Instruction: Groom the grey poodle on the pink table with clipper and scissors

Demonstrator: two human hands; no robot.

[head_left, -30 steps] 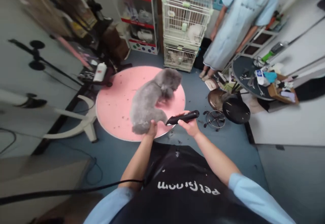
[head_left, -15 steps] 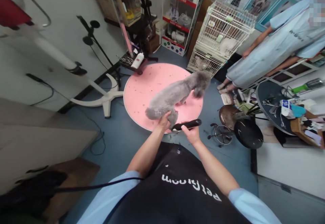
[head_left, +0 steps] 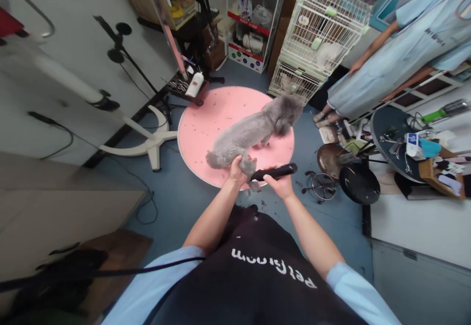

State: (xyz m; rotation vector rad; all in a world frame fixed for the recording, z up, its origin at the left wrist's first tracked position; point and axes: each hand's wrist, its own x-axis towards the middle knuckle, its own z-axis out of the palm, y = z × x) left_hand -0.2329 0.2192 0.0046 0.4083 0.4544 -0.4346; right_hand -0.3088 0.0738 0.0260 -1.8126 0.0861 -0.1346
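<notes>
A grey dog [head_left: 241, 132] stands on a round pink grooming table [head_left: 198, 119], its head toward the far right and its rump toward me. My left hand [head_left: 238, 172] is closed round one of its hind legs. In my right hand [head_left: 281, 186] are black hair clippers [head_left: 276, 172], the blade end touching or very near the fur of that same leg. A grey tuft of hair [head_left: 253, 186] shows just below the blade. Dark hair clippings lie scattered over the tabletop and the floor.
White wire cages [head_left: 324, 30] are stacked at the back right, near a person in a pale blue apron [head_left: 401, 69]. A black stool [head_left: 359, 183] and a dark round table [head_left: 390, 133] with tools stand right. A white stand base [head_left: 149, 141] is left.
The clippers have shifted slightly up and right with my right hand, and the blade is now at the leg. A grey tuft of hair has appeared beneath it. My view has tilted slightly downward.
</notes>
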